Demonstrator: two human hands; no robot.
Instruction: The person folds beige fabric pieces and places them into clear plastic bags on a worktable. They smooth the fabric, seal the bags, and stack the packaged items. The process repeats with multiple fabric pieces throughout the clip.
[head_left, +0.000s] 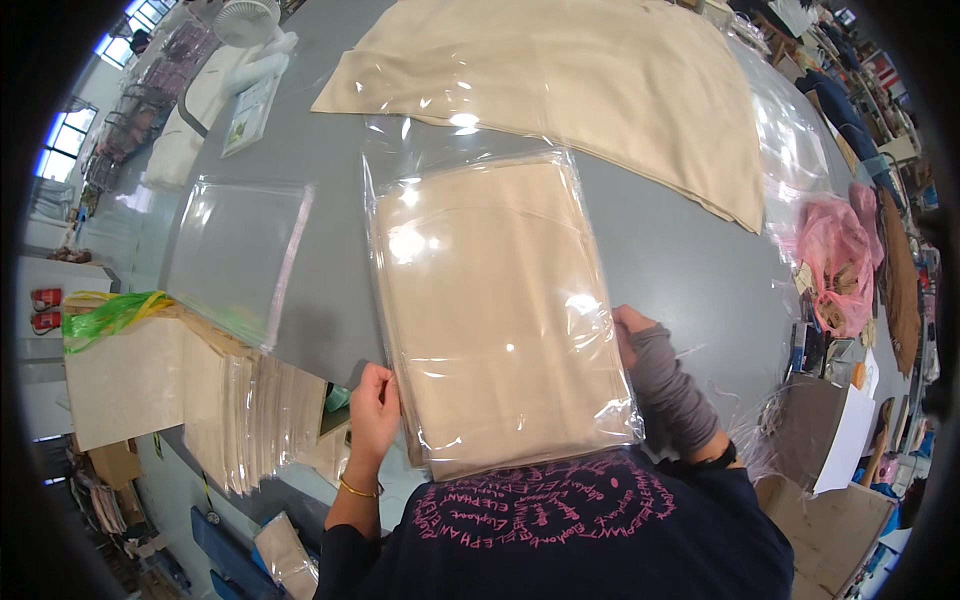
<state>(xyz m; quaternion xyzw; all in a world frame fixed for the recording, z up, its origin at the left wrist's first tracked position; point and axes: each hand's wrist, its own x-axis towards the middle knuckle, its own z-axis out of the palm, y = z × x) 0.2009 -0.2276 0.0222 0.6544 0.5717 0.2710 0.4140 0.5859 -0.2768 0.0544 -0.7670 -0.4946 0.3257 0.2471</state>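
A folded beige cloth (495, 315) lies inside a clear plastic bag (457, 150), its lower edge against my shirt. The bag's upper part extends past the cloth and is see-through. My left hand (377, 405) grips the bag's left edge between thumb and fingers. At the right edge my right hand (628, 330) is partly behind the bag, so its fingers are hidden. Beyond the bag, a large beige fabric piece (585, 82) spreads over the grey table (697, 277).
Flat clear bags (240, 255) lie at left, above a box holding several packed cloths (255, 405) beside green strapping (112, 322). A white fan (247, 22) stands far left. At right are a pink plastic bag (832, 247), a grey box (806, 427) and loose threads (757, 435).
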